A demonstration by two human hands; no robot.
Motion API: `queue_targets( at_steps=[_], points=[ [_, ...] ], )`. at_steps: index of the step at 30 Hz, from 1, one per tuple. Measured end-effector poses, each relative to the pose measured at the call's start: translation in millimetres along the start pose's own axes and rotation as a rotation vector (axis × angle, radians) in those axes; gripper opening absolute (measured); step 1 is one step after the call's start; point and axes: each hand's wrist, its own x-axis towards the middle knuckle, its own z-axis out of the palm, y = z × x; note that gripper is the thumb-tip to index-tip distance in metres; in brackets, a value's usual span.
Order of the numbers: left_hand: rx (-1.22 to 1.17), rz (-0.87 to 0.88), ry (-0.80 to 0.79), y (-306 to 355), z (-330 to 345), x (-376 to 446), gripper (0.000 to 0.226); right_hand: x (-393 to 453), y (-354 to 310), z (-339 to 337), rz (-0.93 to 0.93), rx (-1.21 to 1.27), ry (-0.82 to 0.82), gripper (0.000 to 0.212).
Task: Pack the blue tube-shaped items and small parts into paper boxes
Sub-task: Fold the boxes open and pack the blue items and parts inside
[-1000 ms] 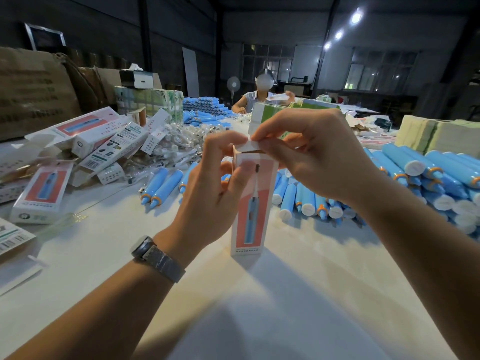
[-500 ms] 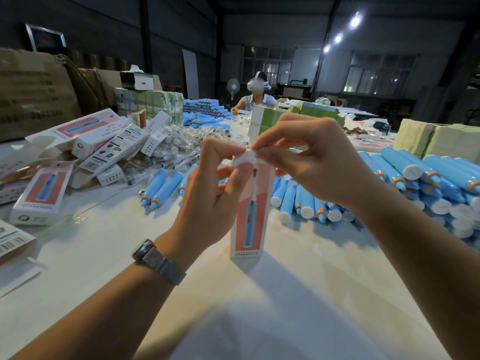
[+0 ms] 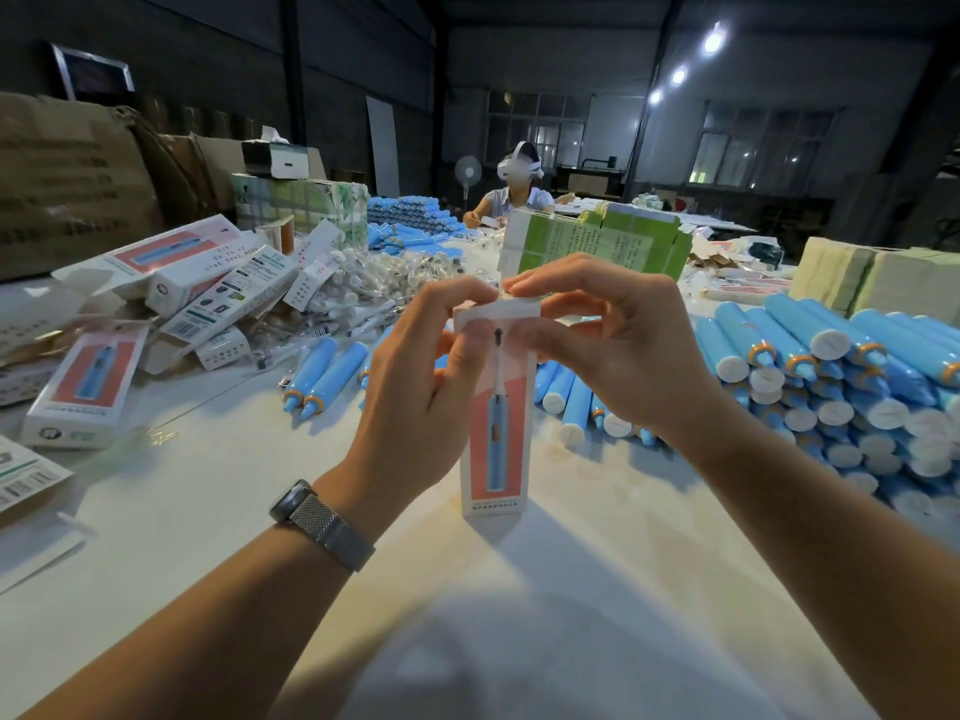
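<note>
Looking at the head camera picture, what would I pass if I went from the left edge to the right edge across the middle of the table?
Pile of printed paper boxes → pair of blue tubes → left hand → upright box held by both hands → right hand → big heap of blue tubes.

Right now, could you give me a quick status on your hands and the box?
Left hand and right hand both pinching the top flap. Paper box upright on table, top nearly closed. Nothing in the way.

Both hands — left hand (image 3: 415, 387), right hand (image 3: 623, 350) — pinch the upright paper box (image 3: 497, 423) top; blue tubes (image 3: 831, 376) beside.
</note>
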Motion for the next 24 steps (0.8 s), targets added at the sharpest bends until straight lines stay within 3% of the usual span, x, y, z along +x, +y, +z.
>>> queue_targets(
  at_steps=[9,14,17,19,22,24],
  points=[
    [0.056,0.007,0.008,5,1,0,0.012,0,3,1,-0.067,-0.009,0.007,0.018],
    [0.07,-0.044,0.031,5,1,-2,0.017,-4,8,14,0.001,-0.058,0.084,0.016],
    [0.154,0.005,0.055,5,1,-3,0.021,-5,12,17,-0.065,-0.183,0.149,0.017],
    [0.214,-0.008,0.098,3,1,-2,0.02,-7,15,17,-0.051,-0.266,0.124,0.034],
    [0.24,-0.087,0.193,1,1,1,0.02,-14,23,23,0.038,-0.341,-0.025,0.081],
    [0.221,-0.131,0.22,1,1,2,0.025,-17,27,31,0.073,-0.395,-0.067,0.099]
  ],
)
